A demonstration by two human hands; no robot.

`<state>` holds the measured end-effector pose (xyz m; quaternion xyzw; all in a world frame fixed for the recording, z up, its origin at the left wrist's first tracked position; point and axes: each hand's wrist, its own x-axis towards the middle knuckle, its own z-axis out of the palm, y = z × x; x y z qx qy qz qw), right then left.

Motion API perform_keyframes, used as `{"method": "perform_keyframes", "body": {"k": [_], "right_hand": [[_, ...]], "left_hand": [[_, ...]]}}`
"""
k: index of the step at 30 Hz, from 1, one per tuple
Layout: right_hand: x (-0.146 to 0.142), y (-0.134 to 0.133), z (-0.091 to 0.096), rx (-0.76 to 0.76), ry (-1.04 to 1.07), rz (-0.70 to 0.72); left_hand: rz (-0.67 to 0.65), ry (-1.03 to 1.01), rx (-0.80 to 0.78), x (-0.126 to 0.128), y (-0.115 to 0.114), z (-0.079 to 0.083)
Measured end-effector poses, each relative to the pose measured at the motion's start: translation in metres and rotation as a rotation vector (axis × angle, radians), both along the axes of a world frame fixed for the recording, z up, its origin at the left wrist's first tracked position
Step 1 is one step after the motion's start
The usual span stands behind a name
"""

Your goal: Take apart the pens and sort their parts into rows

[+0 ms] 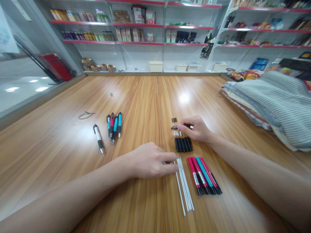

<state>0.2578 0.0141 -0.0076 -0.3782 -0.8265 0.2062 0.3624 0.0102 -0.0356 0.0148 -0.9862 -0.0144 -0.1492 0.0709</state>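
My left hand (154, 161) is closed in a pinch at the top end of a white pen refill (180, 194), which lies slightly apart from several more white refills (186, 187). My right hand (196, 129) has thumb and index finger together beside small metal pen tips (173, 127); a bit of white shows by its fingers, but what it holds is unclear. Below it are small white plastic pieces (176, 133) and a row of black rubber grips (183, 144). Small dark springs (174, 119) lie just beyond. Red and blue pen barrels (204, 176) sit right of the refills.
On the left lie a white pen (98, 138), several blue and red pens (114, 126) and a thin looped cord (86, 115). Folded cloths (274, 103) are stacked along the right edge. Stocked shelves (138, 24) stand behind the wooden table (136, 97).
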Motion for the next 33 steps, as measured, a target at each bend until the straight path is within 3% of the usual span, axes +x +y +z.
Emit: {"method": "perform_keyframes", "body": {"k": [33], "right_hand": [[-0.002,-0.0008,0.0021,-0.024,0.016,-0.03]], "left_hand": [[0.105,0.066,-0.022,0.0016,0.0011,-0.0083]]}}
